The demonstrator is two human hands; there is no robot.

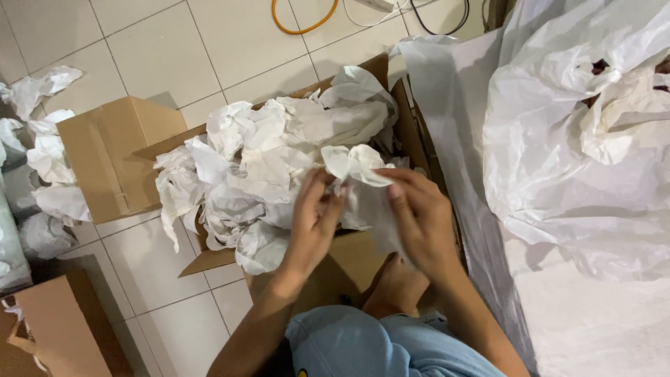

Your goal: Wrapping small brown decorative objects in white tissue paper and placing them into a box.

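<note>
An open cardboard box sits on the tiled floor in front of me, filled with several crumpled white paper pieces. Above the box's near edge both hands hold one white crumpled sheet. My left hand pinches its lower left side with the fingers closed on it. My right hand grips its right side, and the sheet hangs down between the palms. My knee in light blue shorts shows at the bottom.
A large white plastic bag with more crumpled paper lies at the right. More paper wads lie at the left, a second cardboard box at lower left. Orange and black cables run along the top.
</note>
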